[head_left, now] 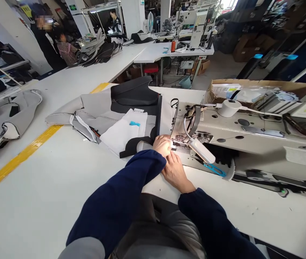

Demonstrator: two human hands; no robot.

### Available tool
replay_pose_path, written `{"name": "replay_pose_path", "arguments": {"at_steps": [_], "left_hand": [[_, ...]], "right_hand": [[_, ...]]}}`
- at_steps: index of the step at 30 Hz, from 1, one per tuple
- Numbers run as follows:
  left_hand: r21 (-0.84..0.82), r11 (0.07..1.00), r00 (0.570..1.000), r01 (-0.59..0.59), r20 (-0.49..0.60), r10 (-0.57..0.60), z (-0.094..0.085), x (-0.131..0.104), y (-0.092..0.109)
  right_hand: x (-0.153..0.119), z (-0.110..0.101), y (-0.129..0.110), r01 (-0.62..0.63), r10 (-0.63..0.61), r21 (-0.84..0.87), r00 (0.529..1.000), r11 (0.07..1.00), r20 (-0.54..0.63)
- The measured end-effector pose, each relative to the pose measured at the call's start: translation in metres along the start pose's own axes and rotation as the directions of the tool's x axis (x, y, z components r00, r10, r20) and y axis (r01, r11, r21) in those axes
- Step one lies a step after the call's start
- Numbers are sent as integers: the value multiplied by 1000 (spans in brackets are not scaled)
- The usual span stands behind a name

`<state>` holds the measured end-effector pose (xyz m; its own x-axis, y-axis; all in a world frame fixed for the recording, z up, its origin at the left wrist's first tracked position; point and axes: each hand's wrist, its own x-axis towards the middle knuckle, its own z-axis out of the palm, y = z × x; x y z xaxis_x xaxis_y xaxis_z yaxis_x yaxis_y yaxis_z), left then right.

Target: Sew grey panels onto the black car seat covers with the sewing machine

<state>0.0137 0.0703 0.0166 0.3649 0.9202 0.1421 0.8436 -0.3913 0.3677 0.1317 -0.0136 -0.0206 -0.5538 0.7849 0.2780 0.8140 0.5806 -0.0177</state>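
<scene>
A sewn grey and black fabric cover (pixel 135 94) lies across the table, its near corner reaching the sewing machine (pixel 252 138). My left hand (pixel 162 145) is closed on that corner, right beside the lit needle area. Just below it, my right hand (pixel 176 172) has its fingers held together at the edge of the work by the presser foot; the material under them is mostly hidden. On the cover rests a white sheet (pixel 124 131) with a small light-blue piece (pixel 134 123) on it. A small lamp (pixel 202 150) shines on the stitching spot.
More grey covers (pixel 24 111) lie at the left, past a yellow tape strip (pixel 31 150). Blue thread snips (pixel 214 169) lie by the machine base. A cardboard box (pixel 266 84) stands behind the machine. Other people (pixel 47 43) are at the back left.
</scene>
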Motion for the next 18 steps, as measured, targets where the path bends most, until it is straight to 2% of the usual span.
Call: {"name": "replay_pose_path", "arguments": {"at_steps": [5,14,16,18], "left_hand": [[56,997,998,59,16,-60,8,12,-8],[139,986,995,95,-32,-92,10,19,-6],[153,984,996,90,-29,-86,8,18,-4],[179,983,998,37,-48,-29,3,11,-3]], "right_hand": [[1,-2,-1,10,-10,14,999,1000,-37],[3,-3,0,12,-10,38,999,999,-46],[3,-3,0,14,-13,17,999,1000,-42],[3,-2,0,14,-14,6,999,1000,-42]]}}
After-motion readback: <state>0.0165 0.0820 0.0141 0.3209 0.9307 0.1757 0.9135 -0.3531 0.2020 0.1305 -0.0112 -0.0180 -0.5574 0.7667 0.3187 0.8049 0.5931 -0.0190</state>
